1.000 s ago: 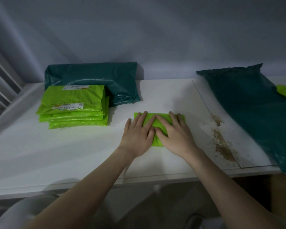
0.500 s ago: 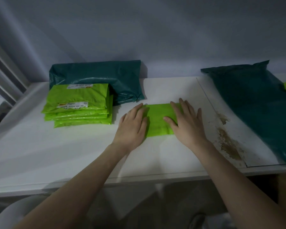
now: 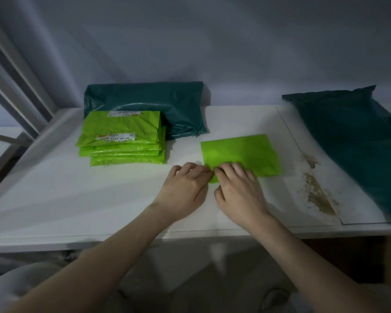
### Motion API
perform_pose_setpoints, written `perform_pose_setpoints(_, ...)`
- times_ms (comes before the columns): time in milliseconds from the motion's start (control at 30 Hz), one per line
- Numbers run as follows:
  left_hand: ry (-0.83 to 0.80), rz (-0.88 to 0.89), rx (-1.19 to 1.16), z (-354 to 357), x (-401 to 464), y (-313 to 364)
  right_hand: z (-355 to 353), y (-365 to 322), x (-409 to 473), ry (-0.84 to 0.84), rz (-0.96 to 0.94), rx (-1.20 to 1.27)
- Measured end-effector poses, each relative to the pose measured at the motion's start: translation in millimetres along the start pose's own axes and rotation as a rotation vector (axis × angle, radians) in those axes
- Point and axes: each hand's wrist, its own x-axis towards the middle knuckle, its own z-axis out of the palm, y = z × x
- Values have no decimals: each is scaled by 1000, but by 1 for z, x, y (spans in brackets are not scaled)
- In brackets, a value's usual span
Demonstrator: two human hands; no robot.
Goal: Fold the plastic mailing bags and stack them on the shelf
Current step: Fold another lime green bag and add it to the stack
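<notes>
your left hand (image 3: pixel 185 188) and right hand (image 3: pixel 237 190) pinch the near left corner of the lime-green mailing bag (image 3: pixel 242 154), which lies flat on the white shelf (image 3: pixel 99 199), right of the folded green stack (image 3: pixel 122 141)

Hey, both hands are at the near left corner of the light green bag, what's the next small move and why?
Probably pinch that corner and lift the folded bag left onto the green stack. It already lies flat as a compact rectangle, and the left hand and right hand meet at its near left corner, fingertips on the edge. Whether they grip it yet is unclear.
</notes>
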Motion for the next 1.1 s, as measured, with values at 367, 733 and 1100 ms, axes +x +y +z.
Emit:
perform_pose_setpoints(367,-38,-138,90,3,6,16,10,-4,2,-103,103,-64)
perform_pose_setpoints(733,46,-136,193,12,8,20,12,13,0,4,111,-75)
perform_pose_setpoints(1100,54,-151,211,11,31,32,3,51,-7,-49,233,-98)
